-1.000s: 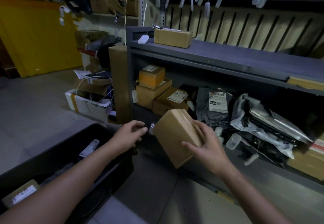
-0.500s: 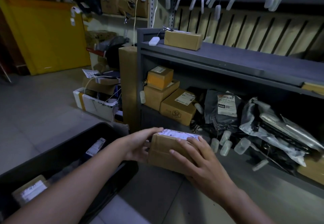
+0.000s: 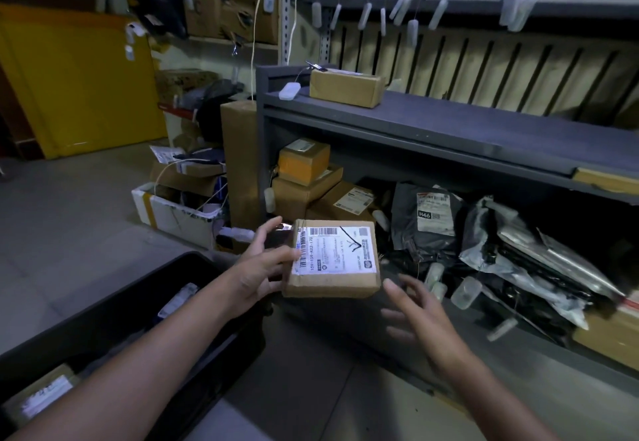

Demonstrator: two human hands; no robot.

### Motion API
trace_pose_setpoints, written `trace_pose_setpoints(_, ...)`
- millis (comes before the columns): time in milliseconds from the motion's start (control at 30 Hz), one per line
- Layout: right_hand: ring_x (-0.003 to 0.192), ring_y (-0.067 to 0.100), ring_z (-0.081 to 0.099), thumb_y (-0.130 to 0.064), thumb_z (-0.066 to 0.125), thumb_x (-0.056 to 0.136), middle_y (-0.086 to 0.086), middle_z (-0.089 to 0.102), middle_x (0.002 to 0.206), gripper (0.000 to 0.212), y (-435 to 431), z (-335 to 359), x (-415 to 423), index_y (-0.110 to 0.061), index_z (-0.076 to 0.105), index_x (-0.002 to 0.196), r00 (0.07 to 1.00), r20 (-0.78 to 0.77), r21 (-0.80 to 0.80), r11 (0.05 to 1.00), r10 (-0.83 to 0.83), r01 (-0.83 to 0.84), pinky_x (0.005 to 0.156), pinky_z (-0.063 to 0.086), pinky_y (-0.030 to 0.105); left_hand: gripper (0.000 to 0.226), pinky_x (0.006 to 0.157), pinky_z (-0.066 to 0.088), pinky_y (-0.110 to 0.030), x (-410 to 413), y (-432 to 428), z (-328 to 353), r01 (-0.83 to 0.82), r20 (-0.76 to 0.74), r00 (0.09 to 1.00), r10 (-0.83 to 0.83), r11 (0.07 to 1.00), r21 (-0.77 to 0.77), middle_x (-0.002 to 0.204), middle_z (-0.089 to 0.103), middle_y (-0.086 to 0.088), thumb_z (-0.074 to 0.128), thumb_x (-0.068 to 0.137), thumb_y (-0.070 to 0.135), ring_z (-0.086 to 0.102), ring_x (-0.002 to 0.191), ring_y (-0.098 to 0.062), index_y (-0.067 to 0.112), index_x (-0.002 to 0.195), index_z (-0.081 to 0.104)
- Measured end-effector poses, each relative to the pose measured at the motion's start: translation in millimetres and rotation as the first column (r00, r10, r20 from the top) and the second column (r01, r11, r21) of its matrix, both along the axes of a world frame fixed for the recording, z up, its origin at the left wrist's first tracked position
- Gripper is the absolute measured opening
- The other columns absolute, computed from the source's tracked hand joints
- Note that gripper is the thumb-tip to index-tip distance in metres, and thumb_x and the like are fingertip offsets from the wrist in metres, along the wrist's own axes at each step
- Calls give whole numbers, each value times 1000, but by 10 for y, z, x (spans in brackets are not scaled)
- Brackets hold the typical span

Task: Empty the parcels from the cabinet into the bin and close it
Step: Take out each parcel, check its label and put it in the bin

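Note:
My left hand (image 3: 264, 262) holds a brown cardboard parcel (image 3: 333, 259) by its left side, with the white shipping label facing up. It hangs in front of the grey cabinet (image 3: 449, 129). My right hand (image 3: 420, 312) hovers just right of and below the parcel, fingers spread, touching nothing. The black bin (image 3: 114, 312) lies at the lower left with a few parcels inside. More boxes (image 3: 304, 178) and grey plastic mailers (image 3: 428, 219) fill the cabinet's lower shelf.
One cardboard box (image 3: 345, 88) sits on the cabinet top. A tall carton (image 3: 238, 164) leans against the cabinet's left side, beside a white foam box (image 3: 173, 212) of clutter. A yellow board (image 3: 72, 84) stands at the far left. Tags hang from the upper rack.
The parcel passed from my right hand to my left and turned label side up. My right hand let go and drew back to the right.

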State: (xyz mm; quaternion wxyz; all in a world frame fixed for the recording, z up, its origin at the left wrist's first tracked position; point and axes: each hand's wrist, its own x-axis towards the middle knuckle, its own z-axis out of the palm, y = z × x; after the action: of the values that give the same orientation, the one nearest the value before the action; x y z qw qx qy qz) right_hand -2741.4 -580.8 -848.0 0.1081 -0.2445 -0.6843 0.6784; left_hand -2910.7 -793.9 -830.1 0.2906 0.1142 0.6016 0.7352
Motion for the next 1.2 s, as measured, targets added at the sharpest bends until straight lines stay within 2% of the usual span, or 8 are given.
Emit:
trace_pose_setpoints(200, 107, 27, 69, -69, 88, 32, 7, 67, 123, 117, -275, -4, -117, -29, 50, 135, 997, -5, -322, 944, 74, -72, 81, 57, 39, 128, 85, 57, -43, 152, 116, -61, 97, 61, 993, -103, 991, 96, 141, 55, -5, 87, 57, 11, 67, 111, -31, 58, 148, 10)
trace_pose_setpoints(333, 102, 22, 72, -48, 78, 70, 0, 74, 114, 88, -329, 98, -144, -33, 36, 145, 993, -107, -316, 945, 57, -88, 87, 52, 42, 117, 107, 44, -52, 340, 208, -169, 208, 54, 977, -208, 978, 13, 134, 63, -3, 91, 58, 16, 66, 115, -29, 52, 146, 22)
trace_pose_setpoints(433, 98, 21, 73, -39, 75, 73, 0, 75, 111, 81, -311, 134, -143, -33, 38, 145, 989, -148, -305, 951, 4, -50, 78, 55, 37, 95, 96, 52, -47, 419, 170, -139, 301, 42, 953, -298, 946, -118, 134, 62, -4, 87, 70, 24, 68, 111, -31, 49, 142, 30)
trace_pose_setpoints(667, 95, 12, 73, -34, 74, 81, -10, 76, 100, 46, -177, 218, -133, -29, 54, 123, 978, -203, -154, 988, -51, 19, 79, 59, 37, 53, 88, 58, -42, 113, -295, 43, 247, -51, 949, -312, 832, -497, 109, 73, -13, 64, 93, 41, 73, 95, -29, 37, 142, 45)
trace_pose_setpoints(867, 92, 14, 74, -32, 72, 87, -4, 77, 100, 37, -331, 264, -197, -27, 58, 120, 985, -154, -76, 993, 77, -89, 73, 58, 30, 95, 95, 53, -44, -64, -424, 88, 83, -99, 989, -113, 959, -270, 131, 60, 4, 85, 39, 74, 62, 116, -21, 48, 124, 55)
trace_pose_setpoints(967, 90, 19, 74, -25, 73, 86, 4, 76, 102, 32, -382, 307, -266, -24, 63, 116, 978, -107, 1, 984, 178, -179, 69, 57, 27, 96, 104, 46, -47, -171, -436, 154, 59, -144, 986, -84, 984, -170, 136, 57, 6, 85, 39, 74, 57, 123, -18, 50, 126, 54)
trace_pose_setpoints(1067, 95, 12, 72, -32, 74, 85, -1, 74, 109, 36, -395, 412, -367, -29, 65, 119, 927, 41, 199, 906, 374, -374, 78, 54, 24, 66, 110, 40, -50, -184, -443, 259, 91, -219, 966, -137, 974, -209, 140, 53, 8, 80, 60, 65, 51, 129, -18, 59, 120, 55)
trace_pose_setpoints(1200, 103, 4, 65, -38, 77, 83, -10, 71, 113, 45, -457, 617, -568, -30, 66, 126, 822, 260, 429, 702, 507, -569, 90, 53, 25, 78, 107, 43, -40, -127, -366, 302, 209, -331, 855, -398, 850, -484, 141, 51, 10, 78, 71, 60, 50, 128, -12, 55, 140, 41)
